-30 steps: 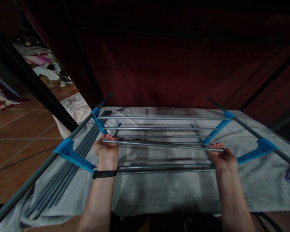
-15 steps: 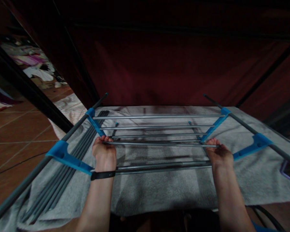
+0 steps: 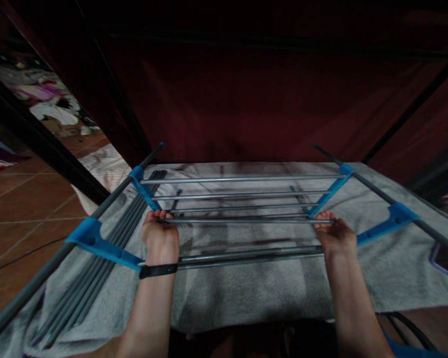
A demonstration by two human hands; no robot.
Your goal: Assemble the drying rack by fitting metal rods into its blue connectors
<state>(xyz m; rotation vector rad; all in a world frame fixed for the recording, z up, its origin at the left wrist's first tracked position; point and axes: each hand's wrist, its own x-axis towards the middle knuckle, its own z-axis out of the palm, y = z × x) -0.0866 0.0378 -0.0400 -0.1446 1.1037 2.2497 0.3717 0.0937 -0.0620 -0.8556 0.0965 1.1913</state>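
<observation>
A thin grey metal rod (image 3: 239, 221) runs crosswise between my two hands. My left hand (image 3: 160, 231), with a black band at the wrist, is closed round its left end. Its right end lies in my right hand (image 3: 334, 231), palm up with the fingers curled round it. Both hands are inside a rack frame of grey tubes with blue plastic brackets, the left bracket (image 3: 102, 246) and the right bracket (image 3: 388, 223) among them. Beyond the hands, several crossbars (image 3: 242, 179) span the far brackets. Nearer me, another pair of bars (image 3: 246, 257) passes by my wrists.
A grey blanket (image 3: 246, 298) lies under the rack. Several loose grey tubes (image 3: 93, 278) lie on it at the left. A dark red wooden panel (image 3: 246, 109) rises behind. Clothes (image 3: 54, 112) are heaped on the tiled floor (image 3: 15, 199) at far left.
The right end of the rod has risen slightly and moved a little left with my right hand, so the rod is more level. My left hand has barely moved.
</observation>
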